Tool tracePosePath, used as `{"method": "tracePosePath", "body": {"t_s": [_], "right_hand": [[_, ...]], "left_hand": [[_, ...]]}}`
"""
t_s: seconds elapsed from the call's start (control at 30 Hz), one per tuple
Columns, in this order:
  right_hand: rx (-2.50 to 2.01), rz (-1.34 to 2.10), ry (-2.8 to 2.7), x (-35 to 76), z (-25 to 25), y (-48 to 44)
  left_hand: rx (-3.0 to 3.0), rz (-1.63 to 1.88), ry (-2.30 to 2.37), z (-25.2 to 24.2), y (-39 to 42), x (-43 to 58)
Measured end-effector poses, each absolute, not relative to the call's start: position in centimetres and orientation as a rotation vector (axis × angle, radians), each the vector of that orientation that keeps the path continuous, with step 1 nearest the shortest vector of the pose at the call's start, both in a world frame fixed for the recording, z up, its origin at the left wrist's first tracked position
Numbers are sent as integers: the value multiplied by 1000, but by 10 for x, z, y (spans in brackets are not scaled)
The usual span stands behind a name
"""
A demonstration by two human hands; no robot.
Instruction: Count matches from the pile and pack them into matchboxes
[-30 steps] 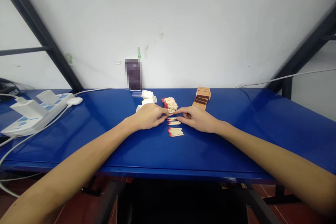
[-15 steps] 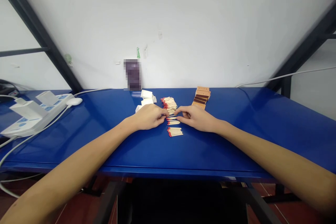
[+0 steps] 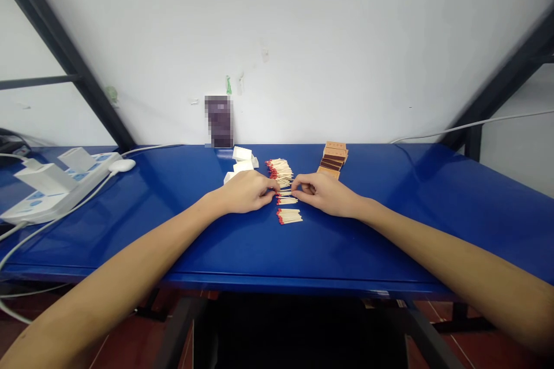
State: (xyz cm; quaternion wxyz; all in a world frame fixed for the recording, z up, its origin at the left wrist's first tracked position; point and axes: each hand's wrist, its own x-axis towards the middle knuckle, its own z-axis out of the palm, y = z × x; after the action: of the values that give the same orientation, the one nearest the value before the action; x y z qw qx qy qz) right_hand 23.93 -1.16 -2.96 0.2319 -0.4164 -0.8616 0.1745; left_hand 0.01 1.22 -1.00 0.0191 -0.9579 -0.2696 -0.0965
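Note:
Red-headed wooden matches lie in a column on the blue table, heads to the left. The large pile (image 3: pixel 282 169) is at the back, a few matches (image 3: pixel 287 200) lie just in front of my fingers, and a small neat group (image 3: pixel 291 217) sits nearest me. My left hand (image 3: pixel 246 191) is closed at the head side, thumb and index finger at the matches. From the stick-end side, my right hand (image 3: pixel 326 193) pinches at the same matches, its other fingers curled. The fingertips partly hide which matches are held.
White matchbox trays (image 3: pixel 242 154) lie behind my left hand. Matchbox sleeves (image 3: pixel 334 155) are stacked behind my right hand. A white power strip (image 3: pixel 60 184) with plugs and cables stands at the left. A blurred dark upright object (image 3: pixel 220 121) leans on the wall.
Both hands stay almost where they were at the matches; my right fingertips have shifted very slightly to the right. The view has moved a little.

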Motion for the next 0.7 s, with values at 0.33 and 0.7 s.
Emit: {"method": "tracePosePath", "body": {"t_s": [0.33, 0.7], "right_hand": [[-1119, 477, -2396, 240, -30, -12], [-1010, 545, -2424, 237, -24, -20]], "left_hand": [[-3148, -355, -854, -5, 6, 2], [-2921, -377, -905, -5, 10, 0]]}}
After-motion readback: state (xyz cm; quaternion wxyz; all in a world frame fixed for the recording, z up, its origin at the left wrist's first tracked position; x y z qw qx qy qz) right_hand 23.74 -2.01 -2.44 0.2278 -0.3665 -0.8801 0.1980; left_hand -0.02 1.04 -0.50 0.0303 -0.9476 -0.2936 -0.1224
